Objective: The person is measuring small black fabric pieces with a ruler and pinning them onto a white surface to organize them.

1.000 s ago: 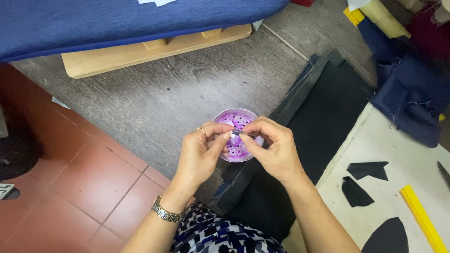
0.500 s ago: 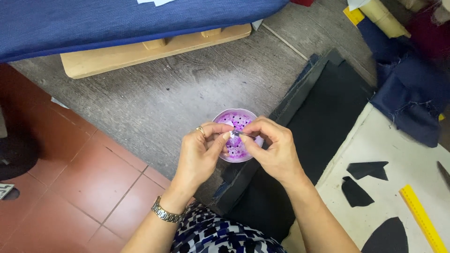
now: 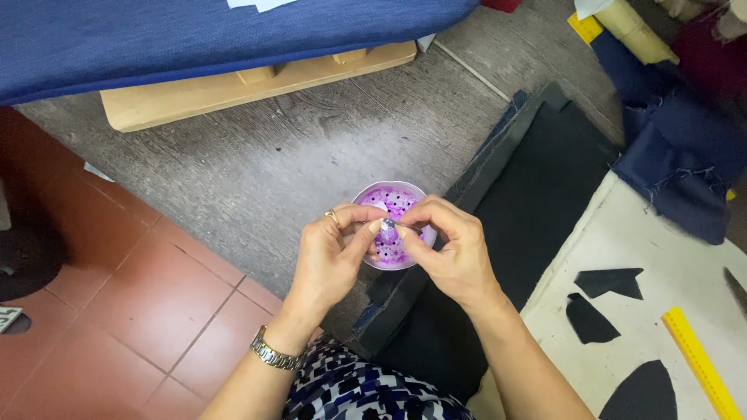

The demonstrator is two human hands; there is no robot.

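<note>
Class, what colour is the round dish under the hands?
Purple dish with dark dots; head view.

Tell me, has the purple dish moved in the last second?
No. The purple dish sits at the same spot beside the black fabric's edge.

Bowl (image 3: 387, 204): glossy purple, looks like smooth plastic, speckled with dark dots.
Wristwatch (image 3: 274, 355): shiny metal link band.
Ring (image 3: 333, 217): polished gold-coloured metal.
Floor (image 3: 257, 163): rough, matt grey concrete; beside it smooth red tiles (image 3: 117, 303) with a slight sheen.
Board (image 3: 257, 84): bare, pale wood, matt.
Blue cloth (image 3: 194, 35): woven denim-like fabric, matt.
Black cloth (image 3: 537, 194): soft, matt.
Ruler (image 3: 702, 362): smooth yellow plastic.
</note>
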